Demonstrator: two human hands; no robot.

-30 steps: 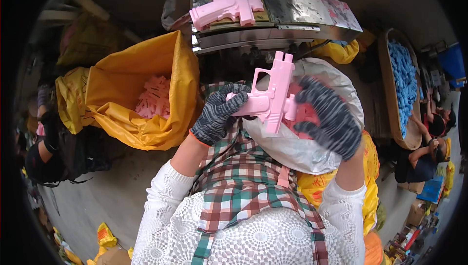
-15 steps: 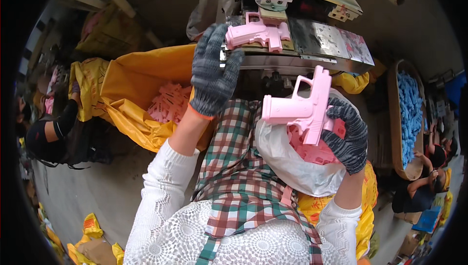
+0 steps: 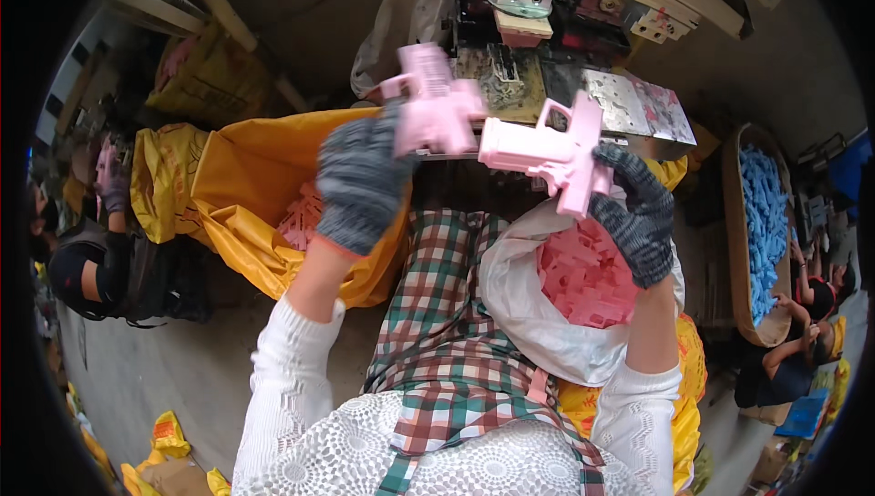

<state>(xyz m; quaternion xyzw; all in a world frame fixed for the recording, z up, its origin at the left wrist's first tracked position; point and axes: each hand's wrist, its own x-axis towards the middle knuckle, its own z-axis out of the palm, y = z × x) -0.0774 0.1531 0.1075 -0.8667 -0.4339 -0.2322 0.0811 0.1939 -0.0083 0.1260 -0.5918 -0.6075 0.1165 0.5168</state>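
Note:
My left hand [image 3: 363, 181], in a grey knitted glove, is closed on a pink plastic toy pistol [image 3: 439, 104], which is smeared by motion. In my right hand [image 3: 640, 218], gloved alike, a second pink toy pistol [image 3: 554, 151] is gripped by its barrel end, its grip pointing left. The two pistols are close together at mid-picture, before a machine; whether they touch I cannot tell. Behind them, the machine's stained fixture plate [image 3: 497, 86] bears no pistol. Above that plate is the machine's head with a pale, pink-bottomed pad [image 3: 523, 29].
A white bag [image 3: 510, 282] of pink pieces [image 3: 588, 277] sits below my right hand. At left stands an open yellow bag [image 3: 241, 168] with more pink pieces. A long basket [image 3: 740, 222] of blue pieces lies far right. Other people work at both sides.
My left hand has taken the toy pistol off the machine's fixture and drawn it left and nearer. My right hand has moved its pistol slightly up and left.

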